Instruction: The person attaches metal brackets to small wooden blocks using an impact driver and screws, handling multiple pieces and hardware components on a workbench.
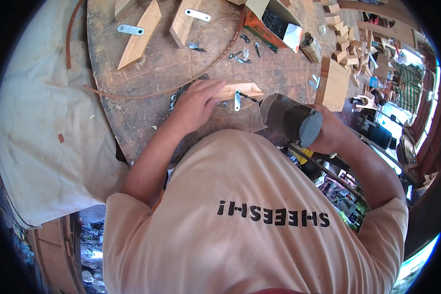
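My left hand (pixel 197 105) grips the left part of a short wooden block (pixel 247 89) on the worn tabletop, fingers over it and thumb on the near side. A small metal plate with rounded ends (pixel 237 101) sits against the block's near side and sticks out toward me. My right hand (pixel 327 131) is closed around a dark power drill (pixel 283 116), its grip mostly hidden. The long bit (pixel 250 98) points left, its tip at the plate's upper end; whether it touches a screw is too small to tell.
Beyond lie two angled wooden pieces with metal plates, one piece (pixel 141 36) farther left than the other piece (pixel 183 24). An orange box (pixel 260 30) holds dark screws. Plastic scraps (pixel 241 57), a thin curved strip (pixel 201 73), a flat board (pixel 333 84) and piled wood blocks (pixel 350 60) lie about.
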Available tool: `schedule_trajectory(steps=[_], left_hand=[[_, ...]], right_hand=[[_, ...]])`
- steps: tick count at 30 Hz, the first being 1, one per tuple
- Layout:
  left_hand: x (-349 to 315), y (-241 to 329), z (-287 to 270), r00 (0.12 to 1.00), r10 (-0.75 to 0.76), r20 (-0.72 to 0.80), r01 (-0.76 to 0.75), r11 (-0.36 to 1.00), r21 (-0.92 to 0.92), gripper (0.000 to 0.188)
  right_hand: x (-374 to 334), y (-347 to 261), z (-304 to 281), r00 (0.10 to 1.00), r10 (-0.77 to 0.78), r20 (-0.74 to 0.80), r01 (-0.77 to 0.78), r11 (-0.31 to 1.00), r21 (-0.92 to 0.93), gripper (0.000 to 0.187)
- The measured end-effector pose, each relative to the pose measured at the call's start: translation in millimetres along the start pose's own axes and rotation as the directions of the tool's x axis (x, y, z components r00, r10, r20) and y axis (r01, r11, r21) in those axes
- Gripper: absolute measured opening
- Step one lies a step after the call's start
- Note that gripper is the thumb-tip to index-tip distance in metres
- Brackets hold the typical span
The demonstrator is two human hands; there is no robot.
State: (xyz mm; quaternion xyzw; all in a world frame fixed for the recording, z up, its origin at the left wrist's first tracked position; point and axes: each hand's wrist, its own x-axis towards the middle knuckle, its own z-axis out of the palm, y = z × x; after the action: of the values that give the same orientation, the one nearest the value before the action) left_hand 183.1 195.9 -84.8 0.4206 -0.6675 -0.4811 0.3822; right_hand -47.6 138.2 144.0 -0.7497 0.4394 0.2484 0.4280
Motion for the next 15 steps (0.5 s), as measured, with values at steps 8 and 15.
schedule_trajectory(steps=[8,15], left_hand=[[0,0,-1,1.000,-0.008,0.003,0.008,1.000,-0.007,0.041],[-1,0,0,1.000,-0.006,-0.004,0.006,1.000,0.015,0.041]], right_hand=[[4,-6,-8,0.999,0.046,0.027,-0.046,0.999,0.011,0.034],[4,-7,-6,0.995,-0.086,-0.041,0.084,0.996,-0.034,0.035]])
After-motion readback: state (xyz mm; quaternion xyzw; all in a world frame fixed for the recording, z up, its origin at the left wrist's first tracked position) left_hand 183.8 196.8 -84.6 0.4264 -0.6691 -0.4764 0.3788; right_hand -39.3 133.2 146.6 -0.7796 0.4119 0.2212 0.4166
